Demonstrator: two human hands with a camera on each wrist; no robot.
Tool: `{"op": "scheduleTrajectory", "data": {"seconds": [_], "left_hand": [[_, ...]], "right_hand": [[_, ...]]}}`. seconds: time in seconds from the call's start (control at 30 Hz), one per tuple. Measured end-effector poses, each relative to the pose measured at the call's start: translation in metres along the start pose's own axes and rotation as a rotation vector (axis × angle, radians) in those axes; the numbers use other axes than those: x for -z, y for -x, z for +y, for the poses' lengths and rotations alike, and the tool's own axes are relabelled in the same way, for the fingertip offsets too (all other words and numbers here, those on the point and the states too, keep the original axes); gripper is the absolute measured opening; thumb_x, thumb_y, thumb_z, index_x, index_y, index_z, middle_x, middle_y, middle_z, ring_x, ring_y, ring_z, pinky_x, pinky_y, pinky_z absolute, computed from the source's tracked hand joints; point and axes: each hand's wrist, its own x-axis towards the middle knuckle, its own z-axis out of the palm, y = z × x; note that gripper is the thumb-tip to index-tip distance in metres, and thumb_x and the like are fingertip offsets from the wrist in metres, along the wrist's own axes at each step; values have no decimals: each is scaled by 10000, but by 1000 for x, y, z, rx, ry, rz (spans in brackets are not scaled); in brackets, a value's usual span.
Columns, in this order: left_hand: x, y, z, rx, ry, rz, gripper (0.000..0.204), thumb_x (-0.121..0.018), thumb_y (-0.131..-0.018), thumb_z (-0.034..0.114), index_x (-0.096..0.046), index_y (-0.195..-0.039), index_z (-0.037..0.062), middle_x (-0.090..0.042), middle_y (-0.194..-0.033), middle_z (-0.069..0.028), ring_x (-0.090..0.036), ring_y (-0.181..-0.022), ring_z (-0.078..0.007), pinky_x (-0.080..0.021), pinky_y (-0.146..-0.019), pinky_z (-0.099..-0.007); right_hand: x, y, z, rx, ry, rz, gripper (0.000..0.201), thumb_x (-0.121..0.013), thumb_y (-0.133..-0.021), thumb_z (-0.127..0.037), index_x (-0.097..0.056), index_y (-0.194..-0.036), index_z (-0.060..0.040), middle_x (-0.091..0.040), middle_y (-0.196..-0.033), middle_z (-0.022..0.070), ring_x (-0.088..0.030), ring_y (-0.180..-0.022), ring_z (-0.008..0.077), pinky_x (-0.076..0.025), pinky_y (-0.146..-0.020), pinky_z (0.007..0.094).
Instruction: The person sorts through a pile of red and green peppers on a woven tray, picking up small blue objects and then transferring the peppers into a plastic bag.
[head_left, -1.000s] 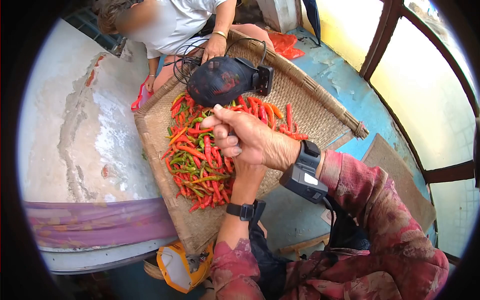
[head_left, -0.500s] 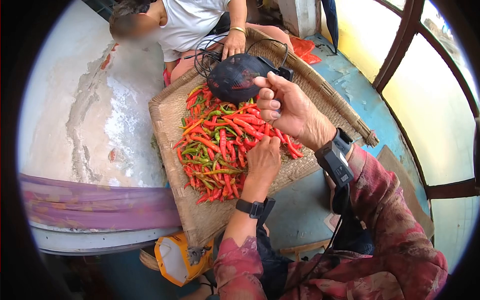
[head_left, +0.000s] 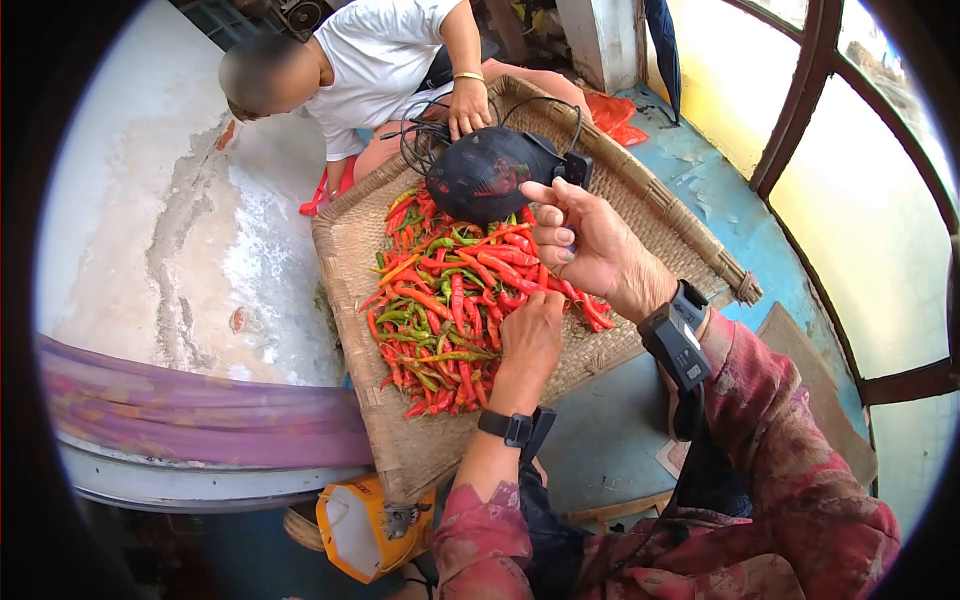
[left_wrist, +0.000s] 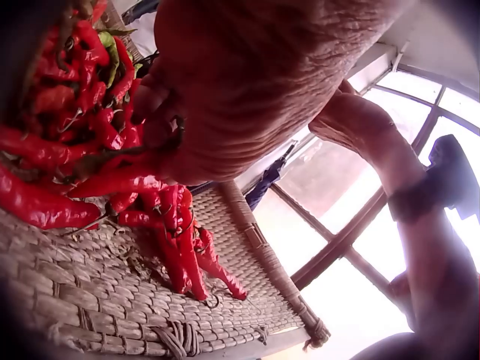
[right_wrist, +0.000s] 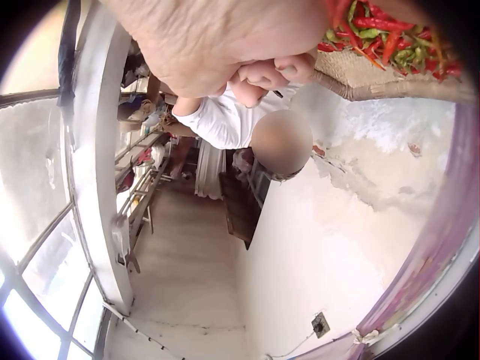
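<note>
My left hand (head_left: 533, 345) reaches down to the near right side of a heap of chili peppers (head_left: 440, 320), mostly red with some green and orange. In the left wrist view its bent fingers are down among red chili peppers (left_wrist: 124, 180), pinching at one; the fingertips are partly hidden. My right hand (head_left: 590, 245) is raised above the heap, palm side showing, fingers curled round a small dark object (head_left: 570, 248) that barely shows. Just beyond the right hand, a black mesh-covered dome (head_left: 490, 175) sits on the far part of the woven tray (head_left: 370, 390).
Across the tray, a person in white (head_left: 390, 50) rests a hand (head_left: 468, 108) near the dome and its black cables (head_left: 422, 145). The tray has a raised, bound rim (head_left: 690, 230). A yellow bag (head_left: 375, 530) stands below its near corner. Windows (head_left: 840, 190) line the right side.
My left hand has come out from under the right hand to the heap's right side. The right hand has moved right and up, away from the left. The head view has shifted.
</note>
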Motion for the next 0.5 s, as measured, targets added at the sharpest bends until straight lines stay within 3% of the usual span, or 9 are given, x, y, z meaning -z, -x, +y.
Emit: {"op": "scheduleTrajectory", "data": {"seconds": [0.13,0.27,0.37,0.43,0.5], "left_hand": [[-5,4,-4,-11,54,-11,138,-498,-756,10,-521,-891,32,-554,-806,-162,-581,-719,-352,-470,-612,-438],[-7,5,-7,9,87,-27,168,-492,-749,-7,-519,-913,19,-551,-828,-182,-565,-752,-374,-467,-635,-441],[-1,5,-9,-40,118,59,111,-498,-758,-12,-488,-864,19,-543,-812,-170,-593,-717,-352,-485,-603,-431],[15,3,-6,31,250,140,113,-483,-775,0,-516,-883,-6,-552,-814,-200,-547,-799,-395,-458,-653,-442],[26,-1,-14,104,367,204,123,-498,-813,31,-531,-919,-22,-585,-804,-152,-580,-712,-270,-477,-641,-347]], "right_hand": [[0,-5,9,-43,6,22,281,-377,-949,-279,-501,-1085,-66,-397,-643,-44,-310,-506,54,-274,-426,195],[-6,-7,18,-57,-6,-68,275,-374,-951,-267,-481,-1105,-67,-400,-652,-36,-319,-510,57,-275,-428,199],[-8,-9,18,-52,-34,-90,281,-385,-947,-266,-492,-1096,-53,-400,-647,-34,-320,-510,56,-274,-428,198],[-7,-9,14,-66,-50,-136,282,-409,-938,-271,-509,-1069,-42,-397,-640,-35,-317,-508,56,-273,-428,196],[-10,-7,9,-30,-37,-107,271,-428,-929,-268,-528,-1030,-36,-399,-637,-36,-315,-506,57,-268,-425,197]]}}
